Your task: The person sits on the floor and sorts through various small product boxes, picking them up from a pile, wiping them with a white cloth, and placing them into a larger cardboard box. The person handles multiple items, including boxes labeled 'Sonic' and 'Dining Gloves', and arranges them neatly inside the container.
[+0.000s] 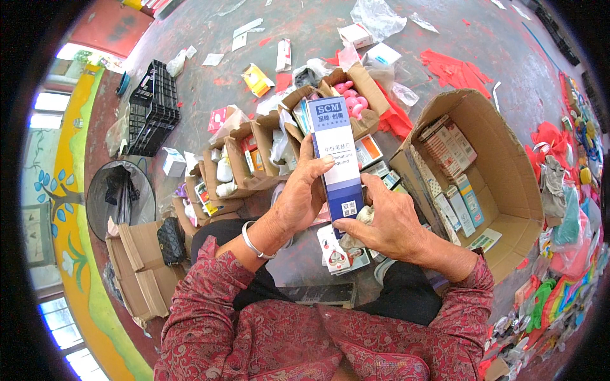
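Between my two hands is a long blue and white carton (338,136), held upright above my lap. My left hand (302,190) grips its left side, with the thumb lying across the white front. At the lower right corner, my right hand (387,225) closes on the carton with thumb and fingers. Under my right hand are a white printed box (333,251) and other small packs, partly hidden. To the right stands a large open cardboard box (508,159), with several small cartons (448,146) stacked along its inner side.
Small cardboard boxes (240,184) holding mixed goods stand in a row before me, one with pink toys (353,100). At left are a black crate (151,108), a dark round bin (121,197) and a flattened carton (143,273). Red scraps (454,71) and plastic litter the floor; colourful goods pile up far right.
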Tool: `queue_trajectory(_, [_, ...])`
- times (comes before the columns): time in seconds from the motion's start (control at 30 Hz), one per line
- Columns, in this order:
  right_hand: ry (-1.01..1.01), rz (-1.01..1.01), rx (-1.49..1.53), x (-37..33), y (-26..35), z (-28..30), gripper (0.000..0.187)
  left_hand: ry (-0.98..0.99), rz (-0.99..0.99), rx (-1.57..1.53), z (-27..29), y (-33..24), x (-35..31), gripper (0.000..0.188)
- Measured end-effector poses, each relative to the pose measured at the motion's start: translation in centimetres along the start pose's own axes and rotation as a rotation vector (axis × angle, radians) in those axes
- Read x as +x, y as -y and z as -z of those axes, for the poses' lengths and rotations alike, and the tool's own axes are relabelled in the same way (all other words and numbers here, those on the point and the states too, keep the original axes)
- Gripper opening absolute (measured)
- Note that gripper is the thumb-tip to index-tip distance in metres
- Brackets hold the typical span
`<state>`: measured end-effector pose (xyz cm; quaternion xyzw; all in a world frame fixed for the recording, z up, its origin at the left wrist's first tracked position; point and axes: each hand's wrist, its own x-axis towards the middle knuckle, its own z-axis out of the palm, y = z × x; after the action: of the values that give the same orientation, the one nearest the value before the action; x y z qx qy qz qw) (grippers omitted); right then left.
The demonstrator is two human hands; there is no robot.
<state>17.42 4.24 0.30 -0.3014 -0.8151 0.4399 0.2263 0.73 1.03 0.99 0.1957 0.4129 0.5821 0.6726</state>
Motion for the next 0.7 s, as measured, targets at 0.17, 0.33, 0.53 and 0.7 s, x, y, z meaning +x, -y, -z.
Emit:
queue_trajectory(0.17, [0.004,0.004,0.004,-0.03,-0.01,-0.05,0.058,-0.001,0.006,-0.047,-0.04,0.07,-0.04,0.064])
queue_trajectory(0.33, [0.101,-0.117,-0.025,0.03,0.43,0.25,0.063,-0.022,0.016,-0.034,-0.01,0.15,0.08,0.061])
queue_trajectory(0.53, [0.093,-0.113,-0.032,-0.03,0.37,0.14,0.064,-0.034,0.021,-0.011,-0.01,0.19,0.08,0.060])
queue_trajectory(0.7, [0.089,-0.090,-0.051,-0.12,0.26,0.06,0.063,-0.029,0.015,-0.014,0.05,0.36,0.17,0.058])
